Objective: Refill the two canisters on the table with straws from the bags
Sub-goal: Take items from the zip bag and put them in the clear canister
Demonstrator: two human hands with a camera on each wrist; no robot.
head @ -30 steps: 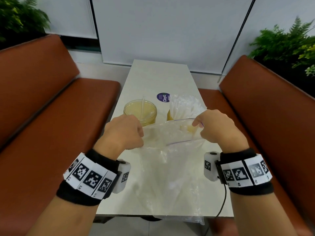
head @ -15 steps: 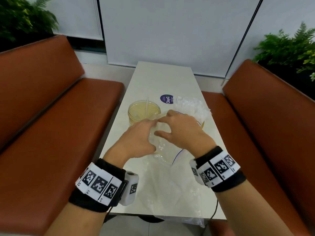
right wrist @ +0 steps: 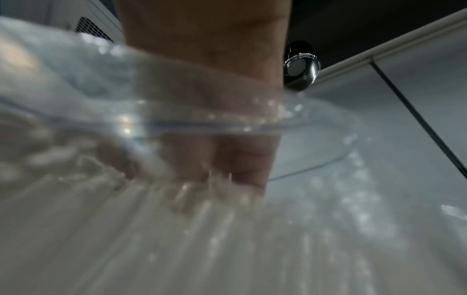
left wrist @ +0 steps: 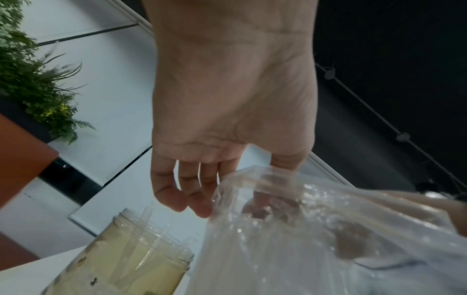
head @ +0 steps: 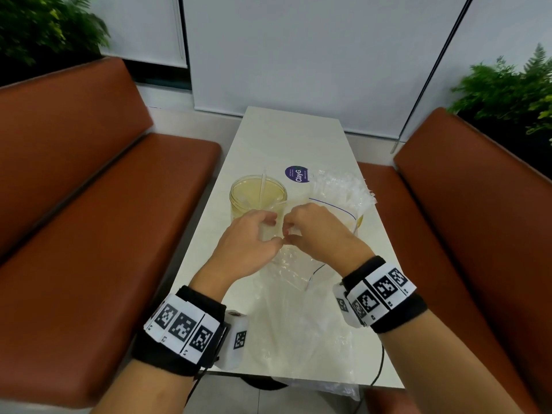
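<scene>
A clear zip bag of white straws stands at mid-table, held up by both hands. My left hand pinches its rim between thumb and forefinger; the other fingers hang loose. My right hand is inside the bag's mouth, fingers curled at the tops of the straws, seen blurred through the plastic. The left canister, a clear yellowish jar, holds only a few straws. The right canister is mostly hidden behind the bag, with wrapped straws sticking up from it.
A flat, crumpled plastic bag lies on the white table and hangs over its near edge. A round purple sticker is behind the canisters. Brown benches run along both sides.
A second ago the hands held the bag's mouth apart. The right hand has since moved left and into the mouth, meeting the left hand, which stays on the rim.
</scene>
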